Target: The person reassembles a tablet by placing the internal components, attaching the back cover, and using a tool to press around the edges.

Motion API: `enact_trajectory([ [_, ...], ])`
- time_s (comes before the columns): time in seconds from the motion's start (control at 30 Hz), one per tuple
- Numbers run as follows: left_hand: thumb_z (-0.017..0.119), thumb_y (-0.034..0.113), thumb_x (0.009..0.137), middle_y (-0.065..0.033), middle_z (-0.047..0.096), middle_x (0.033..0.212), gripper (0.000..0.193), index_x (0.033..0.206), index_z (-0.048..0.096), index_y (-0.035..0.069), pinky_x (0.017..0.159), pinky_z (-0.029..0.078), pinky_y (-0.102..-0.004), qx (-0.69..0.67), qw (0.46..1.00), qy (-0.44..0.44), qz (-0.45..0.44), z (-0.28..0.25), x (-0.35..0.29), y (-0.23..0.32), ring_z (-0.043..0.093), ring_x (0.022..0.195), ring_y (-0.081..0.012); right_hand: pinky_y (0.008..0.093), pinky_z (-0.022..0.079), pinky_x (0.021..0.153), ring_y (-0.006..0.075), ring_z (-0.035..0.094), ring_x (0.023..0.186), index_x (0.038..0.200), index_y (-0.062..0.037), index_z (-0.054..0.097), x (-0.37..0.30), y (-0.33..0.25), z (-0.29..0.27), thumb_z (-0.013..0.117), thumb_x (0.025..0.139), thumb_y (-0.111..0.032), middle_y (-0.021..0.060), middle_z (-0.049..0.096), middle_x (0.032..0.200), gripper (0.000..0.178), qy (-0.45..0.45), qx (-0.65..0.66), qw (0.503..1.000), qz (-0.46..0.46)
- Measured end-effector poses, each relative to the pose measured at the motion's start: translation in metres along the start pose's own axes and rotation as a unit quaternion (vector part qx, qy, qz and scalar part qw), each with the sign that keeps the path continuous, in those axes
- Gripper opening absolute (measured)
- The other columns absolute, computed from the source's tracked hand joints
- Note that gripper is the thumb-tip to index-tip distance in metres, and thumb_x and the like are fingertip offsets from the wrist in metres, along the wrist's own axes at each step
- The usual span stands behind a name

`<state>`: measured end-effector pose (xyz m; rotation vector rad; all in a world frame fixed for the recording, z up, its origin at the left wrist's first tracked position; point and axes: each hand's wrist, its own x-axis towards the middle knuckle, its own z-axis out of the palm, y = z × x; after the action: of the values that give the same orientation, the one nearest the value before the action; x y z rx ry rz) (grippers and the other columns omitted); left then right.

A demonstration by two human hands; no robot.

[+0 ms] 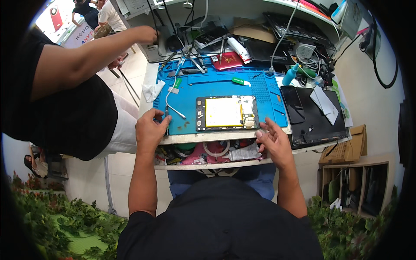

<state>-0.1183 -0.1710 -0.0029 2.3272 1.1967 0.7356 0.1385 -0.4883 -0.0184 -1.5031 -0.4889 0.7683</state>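
Note:
An opened tablet [201,114] lies on the blue repair mat [186,91], its yellow-edged white battery [223,112] and circuit board [248,113] exposed. At the mat's left front edge, my left hand [151,129] has thumb and fingers closed on a slim, dark, screwdriver-like tool [167,111] standing nearly upright. By the tablet's lower right corner is my right hand [275,143], fingers apart and curved, with nothing visible in it. A white cable with a metal tip [177,112] runs over the mat between my left hand and the tablet.
A green-handled blade [241,81] and white tissue [152,91] lie behind. To the right sit a black phone [293,104], a dark laptop panel [318,125] and a blue bottle [289,75]. An open drawer [203,165] holds clutter below. Another person's arm [95,54] reaches over from the left.

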Motion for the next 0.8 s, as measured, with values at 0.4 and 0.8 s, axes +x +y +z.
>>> enact_trajectory([
  [0.4,0.084,0.014,0.095,-0.0143,0.080,0.105,0.026,0.118,0.080,0.002,0.077,0.059,-0.0363,-0.044,0.978,-0.064,0.193,0.028,-0.030,0.059,0.073,0.083,-0.0245,0.0281,0.060,0.058,0.0158,0.070,0.086,0.164,0.0169,0.033,0.011,-0.006,-0.002,0.076,0.107,-0.021,0.0235,0.063,0.139,0.081,0.009,0.100,0.994,0.039],
  [0.8,0.075,0.007,0.093,-0.0182,0.076,0.099,0.033,0.126,0.076,0.003,0.082,0.058,-0.0446,-0.097,0.972,-0.118,0.176,0.024,-0.024,0.059,0.073,0.089,-0.0359,0.0271,0.054,0.059,0.0106,0.065,0.076,0.151,0.0153,0.053,0.027,0.004,-0.001,0.078,0.104,-0.016,0.0089,0.071,0.101,0.061,0.031,0.155,0.986,0.052],
])
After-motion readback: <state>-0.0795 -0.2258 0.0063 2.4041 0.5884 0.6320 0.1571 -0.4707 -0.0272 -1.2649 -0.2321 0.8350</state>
